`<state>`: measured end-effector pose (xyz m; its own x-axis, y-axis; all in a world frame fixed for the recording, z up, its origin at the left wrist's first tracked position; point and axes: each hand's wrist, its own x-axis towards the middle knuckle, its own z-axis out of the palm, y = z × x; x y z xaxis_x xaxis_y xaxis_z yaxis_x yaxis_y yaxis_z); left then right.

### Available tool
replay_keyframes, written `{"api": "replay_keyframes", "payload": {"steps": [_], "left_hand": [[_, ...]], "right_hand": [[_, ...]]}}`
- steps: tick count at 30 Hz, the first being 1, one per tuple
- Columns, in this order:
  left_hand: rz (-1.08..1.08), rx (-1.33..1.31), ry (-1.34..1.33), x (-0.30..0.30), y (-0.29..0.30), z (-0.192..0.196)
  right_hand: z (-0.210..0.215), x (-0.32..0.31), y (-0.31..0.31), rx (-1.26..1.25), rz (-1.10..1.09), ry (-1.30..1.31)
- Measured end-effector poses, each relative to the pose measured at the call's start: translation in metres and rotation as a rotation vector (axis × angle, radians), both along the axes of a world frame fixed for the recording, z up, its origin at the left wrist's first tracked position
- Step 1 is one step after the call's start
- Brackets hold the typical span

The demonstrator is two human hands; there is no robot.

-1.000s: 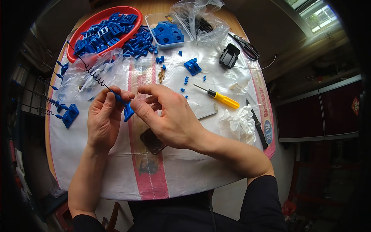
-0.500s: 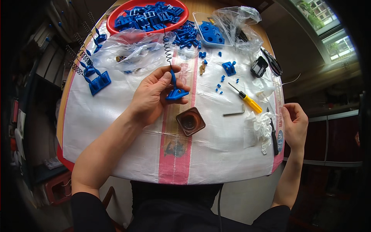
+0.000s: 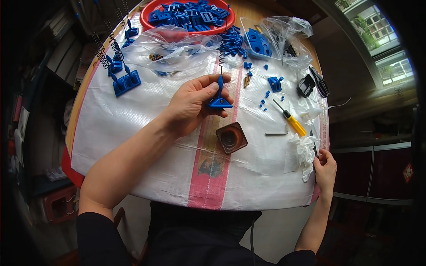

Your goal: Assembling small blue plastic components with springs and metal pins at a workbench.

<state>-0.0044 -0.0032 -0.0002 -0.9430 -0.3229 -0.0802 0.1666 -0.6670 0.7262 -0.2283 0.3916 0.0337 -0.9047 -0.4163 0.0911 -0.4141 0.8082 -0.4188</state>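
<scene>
We had our left hand (image 3: 193, 104) pinched around a blue part (image 3: 220, 101) over the middle of the white sheet (image 3: 133, 146), its stem upright and a spring (image 3: 223, 48) rising from the top. Our right hand (image 3: 325, 167) was well apart at the sheet's right edge, fingers curled beside a crumpled tissue (image 3: 304, 153); whether they gripped anything we couldn't tell.
</scene>
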Motion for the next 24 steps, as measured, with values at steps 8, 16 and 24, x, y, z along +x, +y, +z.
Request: {"api": "replay_keyframes", "payload": {"steps": [8, 16, 24], "left_hand": [[-0.005, 0.030, -0.050, 0.005, -0.001, 0.003], [-0.063, 0.067, -0.052, 0.000, -0.002, -0.001], [-0.106, 0.044, -0.063, 0.001, -0.003, -0.001]], "right_hand": [[0.007, -0.001, 0.031, -0.161, -0.006, -0.140], [0.054, 0.027, -0.112, -0.646, 0.415, -0.693], [0.016, 0.031, -0.240, -0.778, 0.510, -1.085]]}}
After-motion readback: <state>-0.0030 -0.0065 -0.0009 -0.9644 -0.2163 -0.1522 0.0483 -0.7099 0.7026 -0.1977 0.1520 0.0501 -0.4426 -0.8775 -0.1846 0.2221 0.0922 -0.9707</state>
